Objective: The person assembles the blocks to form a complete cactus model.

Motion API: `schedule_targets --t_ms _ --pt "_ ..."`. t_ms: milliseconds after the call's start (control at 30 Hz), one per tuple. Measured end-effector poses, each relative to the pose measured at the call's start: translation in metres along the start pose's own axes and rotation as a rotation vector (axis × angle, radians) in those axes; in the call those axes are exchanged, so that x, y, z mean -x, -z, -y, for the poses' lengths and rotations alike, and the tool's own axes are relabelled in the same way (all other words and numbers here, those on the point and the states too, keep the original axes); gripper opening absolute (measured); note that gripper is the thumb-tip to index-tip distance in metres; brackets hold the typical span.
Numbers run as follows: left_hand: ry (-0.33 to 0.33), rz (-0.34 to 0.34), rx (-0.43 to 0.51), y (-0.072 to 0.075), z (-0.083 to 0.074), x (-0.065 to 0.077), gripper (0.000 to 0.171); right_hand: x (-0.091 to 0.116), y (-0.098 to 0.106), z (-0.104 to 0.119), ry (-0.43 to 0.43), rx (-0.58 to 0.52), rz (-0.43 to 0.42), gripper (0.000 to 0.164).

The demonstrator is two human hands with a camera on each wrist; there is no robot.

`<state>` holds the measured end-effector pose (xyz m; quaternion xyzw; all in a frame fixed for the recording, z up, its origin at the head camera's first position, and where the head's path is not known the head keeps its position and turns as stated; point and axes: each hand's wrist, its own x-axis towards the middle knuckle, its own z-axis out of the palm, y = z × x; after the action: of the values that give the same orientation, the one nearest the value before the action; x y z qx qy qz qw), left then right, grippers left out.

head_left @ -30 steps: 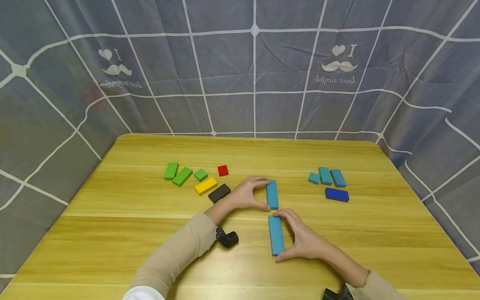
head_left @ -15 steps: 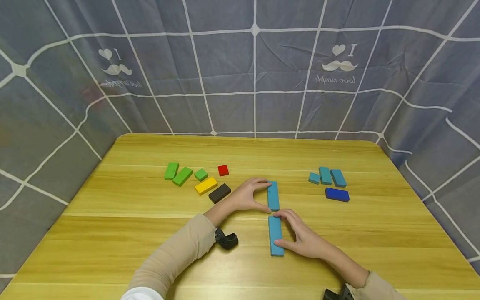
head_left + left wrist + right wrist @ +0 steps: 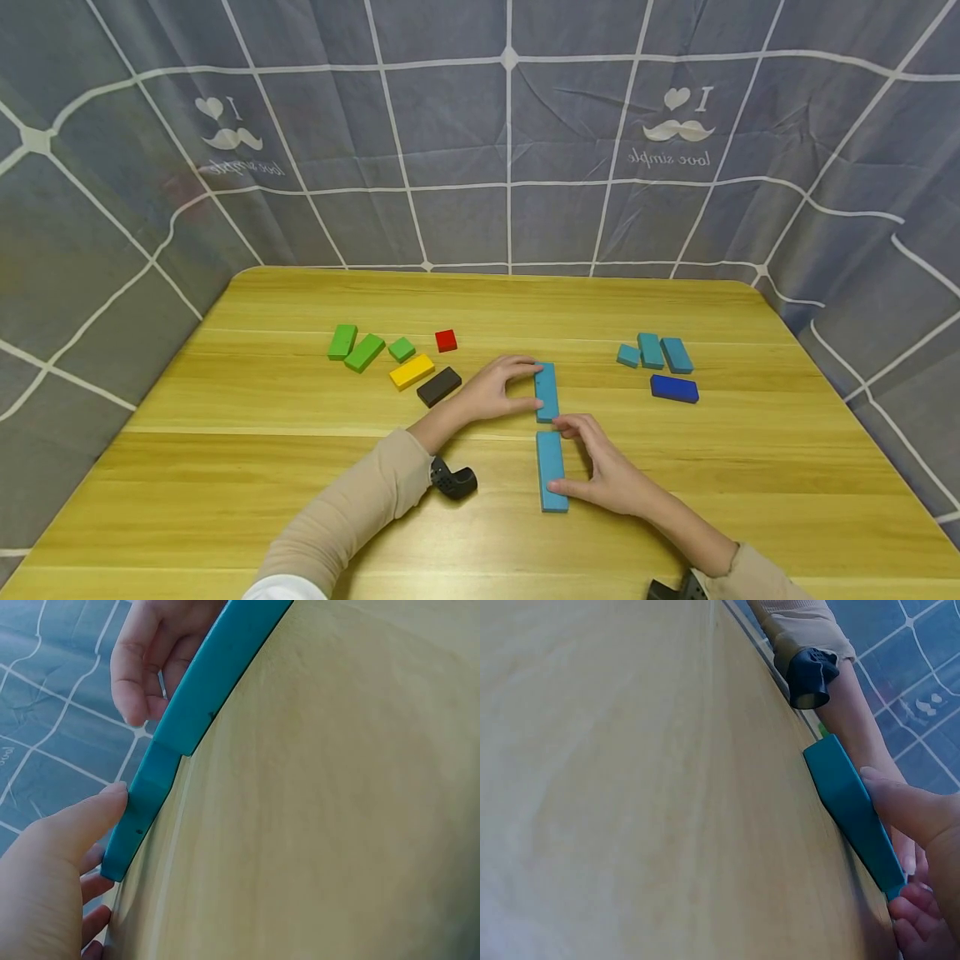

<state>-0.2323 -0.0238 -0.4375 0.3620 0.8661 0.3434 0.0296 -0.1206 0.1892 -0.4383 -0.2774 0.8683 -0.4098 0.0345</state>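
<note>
left hand and right hand, both loose, touch far block and near block, so nudge softly, keeping sides straight.

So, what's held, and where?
Left hand seems to hold far centre block by far end and left edge. Right hand has its thumb on near centre block, grip unclear.

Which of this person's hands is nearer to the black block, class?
Left. The left hand is just to the right of the black block; the right hand is farther off, to the right and closer to the person's side of the table.
</note>
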Motion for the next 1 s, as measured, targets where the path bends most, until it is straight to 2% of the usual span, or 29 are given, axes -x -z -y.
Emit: schedule_targets --t_ms 267,500,733,1000 --pt "-0.006 -0.008 0.013 0.0001 0.0005 0.0009 0.054 0.0001 0.0013 0.0034 -0.009 -0.015 -0.019 0.082" --pt "-0.022 0.001 0.018 0.0007 0.0001 0.0023 0.053 -0.0003 0.0026 0.0031 -0.045 0.015 0.007 0.079" --pt "-0.032 -0.003 0.004 0.0004 -0.0004 0.0036 0.053 0.0002 0.0032 0.005 -0.042 0.006 0.008 0.077" --pt "-0.085 -0.029 -0.004 -0.0005 -0.0028 0.0094 0.055 -0.0003 0.0018 0.0013 -0.053 0.034 0.004 0.076"
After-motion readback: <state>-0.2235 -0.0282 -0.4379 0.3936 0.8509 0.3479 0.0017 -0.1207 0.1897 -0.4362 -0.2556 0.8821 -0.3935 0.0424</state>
